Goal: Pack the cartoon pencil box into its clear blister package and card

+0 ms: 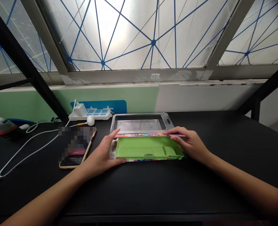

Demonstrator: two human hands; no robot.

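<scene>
A pencil case (pixel 139 151) with a bright green inside and a colourful patterned lid lies on the table before me, its lid raised. The green inside holds a small raised block at the right and a latch at the front edge. My left hand (pixel 107 150) grips the left end, thumb along the front and fingers at the back. At the upper right, my right hand (pixel 188 142) pinches the lid's edge between thumb and fingers. Just behind the case rests a clear plastic package tray (pixel 139 125).
To the left are a phone (pixel 76 153), a white cable (pixel 23 147), a white power strip (pixel 98 113) with a charger, and a bottle (pixel 2 125). Black frame bars (pixel 30 69) rise at both sides. The black table (pixel 153 191) meets the wall below a window.
</scene>
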